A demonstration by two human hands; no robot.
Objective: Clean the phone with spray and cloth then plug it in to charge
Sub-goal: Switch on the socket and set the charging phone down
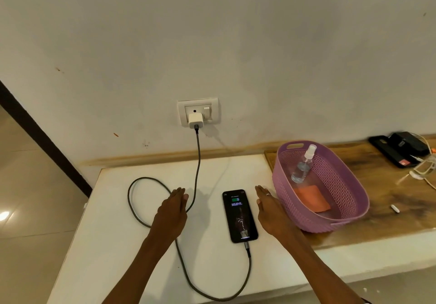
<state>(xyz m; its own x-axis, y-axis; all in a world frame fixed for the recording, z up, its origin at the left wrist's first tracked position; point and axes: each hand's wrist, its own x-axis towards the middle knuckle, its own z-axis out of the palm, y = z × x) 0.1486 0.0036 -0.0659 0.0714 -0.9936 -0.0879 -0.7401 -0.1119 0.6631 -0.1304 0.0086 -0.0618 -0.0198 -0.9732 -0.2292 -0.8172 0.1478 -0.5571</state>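
Note:
A black phone [239,216] lies face up on the white table [113,251], its screen lit with a green battery icon. A grey cable [197,162] runs from the phone's near end in a loop to the white charger [195,120] in the wall socket [199,112]. My left hand [172,211] rests flat over the cable, left of the phone, holding nothing. My right hand [271,211] lies flat just right of the phone, fingers straight, also holding nothing. The clear spray bottle [303,165] and the orange cloth [312,198] lie inside the purple basket [354,199].
The basket stands on a wooden counter [389,195] to the right. At the far right are black devices [401,149] with white cables [422,171], and a small white cap [394,208]. The table's left edge drops to a tiled floor [30,185].

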